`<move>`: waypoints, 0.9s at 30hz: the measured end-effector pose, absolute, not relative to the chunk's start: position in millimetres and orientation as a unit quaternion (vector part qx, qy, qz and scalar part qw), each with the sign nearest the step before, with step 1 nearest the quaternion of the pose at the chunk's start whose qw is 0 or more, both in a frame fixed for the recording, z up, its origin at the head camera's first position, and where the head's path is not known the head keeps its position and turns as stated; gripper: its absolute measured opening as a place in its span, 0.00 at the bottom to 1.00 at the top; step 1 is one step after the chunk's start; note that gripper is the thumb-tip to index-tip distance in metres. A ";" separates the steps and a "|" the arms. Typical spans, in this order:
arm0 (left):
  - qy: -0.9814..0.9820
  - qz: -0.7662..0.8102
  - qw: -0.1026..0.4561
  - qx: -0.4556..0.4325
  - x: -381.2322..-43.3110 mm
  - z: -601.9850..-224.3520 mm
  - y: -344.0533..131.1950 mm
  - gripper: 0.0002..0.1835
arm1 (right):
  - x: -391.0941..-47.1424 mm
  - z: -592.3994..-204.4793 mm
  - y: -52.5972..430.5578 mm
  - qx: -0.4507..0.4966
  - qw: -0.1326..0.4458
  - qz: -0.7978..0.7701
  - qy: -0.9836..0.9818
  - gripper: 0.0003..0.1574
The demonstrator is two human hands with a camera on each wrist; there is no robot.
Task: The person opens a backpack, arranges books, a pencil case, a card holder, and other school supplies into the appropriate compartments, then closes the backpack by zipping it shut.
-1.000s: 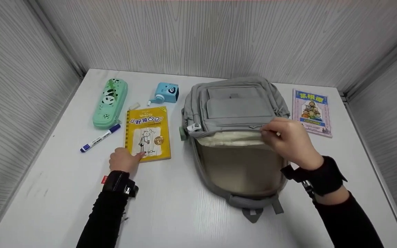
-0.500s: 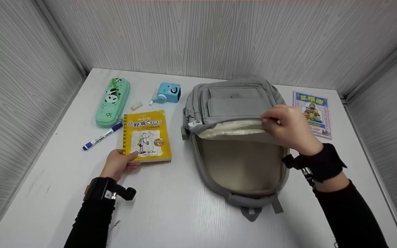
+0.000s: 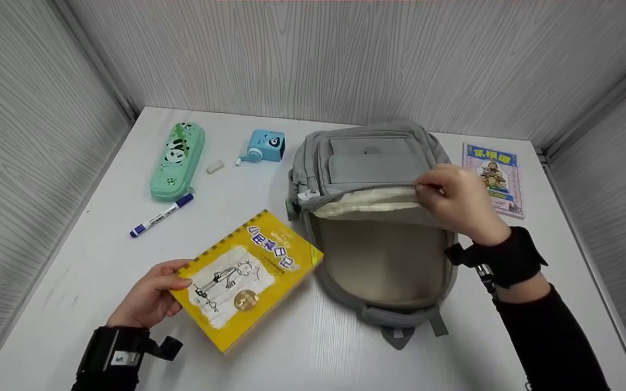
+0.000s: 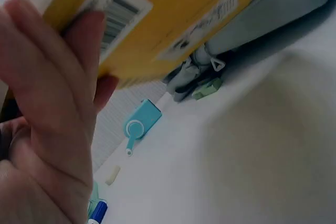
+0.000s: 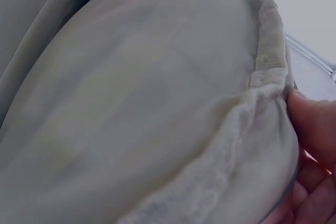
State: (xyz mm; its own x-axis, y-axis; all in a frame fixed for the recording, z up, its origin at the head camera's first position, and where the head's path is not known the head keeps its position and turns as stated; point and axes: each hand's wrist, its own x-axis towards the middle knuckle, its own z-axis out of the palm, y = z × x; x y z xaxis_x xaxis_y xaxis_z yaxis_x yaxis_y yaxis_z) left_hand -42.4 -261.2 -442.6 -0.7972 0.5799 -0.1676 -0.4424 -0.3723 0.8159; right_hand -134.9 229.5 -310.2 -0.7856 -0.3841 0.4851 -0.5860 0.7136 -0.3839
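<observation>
My left hand [image 3: 152, 293] grips a yellow book [image 3: 248, 282] by its lower spine corner, thumb on the front cover and fingers beneath. The book is tilted in the air over the table, its top corner overlapping the backpack's left edge in the head view. Its back cover with a barcode [image 4: 121, 14] shows in the left wrist view. My right hand [image 3: 457, 203] pinches the edge of the front flap of a grey backpack [image 3: 373, 163], holding it up. The main compartment [image 3: 383, 260] gapes beneath, with pale lining [image 5: 131, 87] filling the right wrist view.
Behind the book lie a green panda pencil case [image 3: 177, 160], a blue-capped marker [image 3: 161, 216], a small eraser [image 3: 215, 166] and a blue pencil sharpener [image 3: 267, 145] with a crank. A pink-bordered book [image 3: 492, 179] lies right of the backpack. Panels wall the table's back and sides.
My left hand has lifted the yellow book off the table, drawn it nearer and turned it clockwise towards the backpack. My right hand has raised the flap a little.
</observation>
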 end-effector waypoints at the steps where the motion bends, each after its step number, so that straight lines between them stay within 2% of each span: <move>1: 0.439 0.830 0.328 0.102 -42.2 -442.1 -256.9 0.26 | -134.7 -310.0 230.1 0.268 0.190 0.266 -0.906 0.06; 4: 0.395 0.829 0.368 0.145 -44.3 -438.9 -234.1 0.26 | -133.3 -309.4 231.9 0.266 0.195 0.265 -0.906 0.06; 9: 0.453 0.792 0.387 0.131 -60.5 -437.4 -175.9 0.20 | -130.0 -307.6 233.7 0.258 0.199 0.269 -0.906 0.06; 13: 0.490 0.783 0.374 0.076 -78.0 -440.2 -127.2 0.18 | -127.8 -307.5 233.5 0.254 0.203 0.272 -0.905 0.06; 20: 0.456 0.823 0.327 -0.089 -96.9 -432.4 -44.3 0.30 | -120.4 -310.8 230.9 0.263 0.209 0.288 -0.897 0.06; 24: 0.417 0.851 0.286 -0.142 -106.0 -431.4 -2.0 0.23 | -115.3 -315.0 230.2 0.279 0.219 0.301 -0.885 0.06; 27: 0.388 0.876 0.255 -0.131 -112.8 -432.4 21.7 0.10 | -110.1 -316.9 228.6 0.293 0.226 0.305 -0.878 0.05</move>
